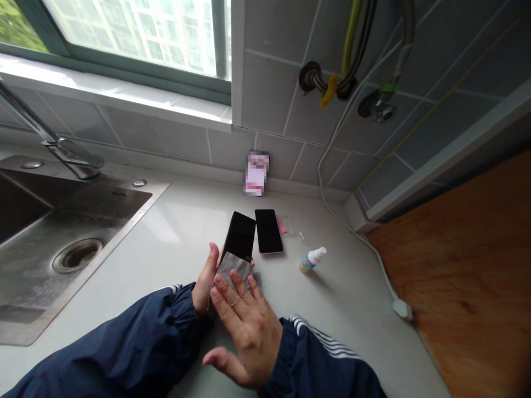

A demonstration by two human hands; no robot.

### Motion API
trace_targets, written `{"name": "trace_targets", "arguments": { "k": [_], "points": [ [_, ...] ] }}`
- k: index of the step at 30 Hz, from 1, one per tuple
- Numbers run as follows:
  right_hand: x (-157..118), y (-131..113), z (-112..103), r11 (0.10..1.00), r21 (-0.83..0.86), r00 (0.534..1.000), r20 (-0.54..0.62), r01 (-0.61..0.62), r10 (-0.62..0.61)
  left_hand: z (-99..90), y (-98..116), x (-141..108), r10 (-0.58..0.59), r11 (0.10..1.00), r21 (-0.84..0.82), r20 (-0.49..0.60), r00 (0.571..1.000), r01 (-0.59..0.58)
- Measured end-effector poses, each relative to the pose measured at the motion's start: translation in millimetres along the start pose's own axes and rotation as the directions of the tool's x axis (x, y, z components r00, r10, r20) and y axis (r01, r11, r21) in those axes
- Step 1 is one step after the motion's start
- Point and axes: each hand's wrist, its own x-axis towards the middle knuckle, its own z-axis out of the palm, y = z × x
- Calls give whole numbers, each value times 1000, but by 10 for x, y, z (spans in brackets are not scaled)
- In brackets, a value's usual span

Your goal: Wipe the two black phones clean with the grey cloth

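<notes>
Stainless steel sink (124, 190) set into the white table (178, 232) at far left, with a round drain (77, 255) in its basin and a chrome faucet (70, 155) mounted behind it. Next along, the left hand (205, 279) holds a narrow grip on the black smartphone (239, 235), thumb and fingers at the phone's edge. A grey cloth (232, 270) covers the phone's near end. The right hand (244, 337) rests on that cloth with its grip wide, fingers spread flat and thumb held out to the side. Just beyond the held phone, a second smartphone (269, 230) lies screen up on the table. A pixelated card (256, 173) leans against the tiled wall (269, 94) behind them. To the right stand a clear plastic sleeve (284, 225) with a pink item inside and a small white-capped spray bottle (313, 260), lying on its side. A white cable (357, 232) runs along the table to a white plug (402, 308), beside a wooden board (468, 265) at far right.
</notes>
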Motion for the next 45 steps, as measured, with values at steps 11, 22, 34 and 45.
{"name": "trace_targets", "arguments": {
  "k": [11, 22, 34, 45],
  "points": [
    [-11, -8, 17, 999, 32, 1000, -11, 3, -2, -78, -39, 38, -21, 1000, 8, -9, 1000, 21],
    [18, -7, 3, 999, 50, 999, -34, 10, -8, -20, 14, 27, 48, 999, -16, 9, 999, -48],
    [37, 36, -10, 997, 74, 999, -45, -22, 25, -23, 26, 21, 13, 998, -67, 66, 998, -8],
    [53, 237, 40, 978, -27, 967, -160, -205, 199, -49, -11, 76, -102, 976, -174, 172, 980, 132]
  ]
}}
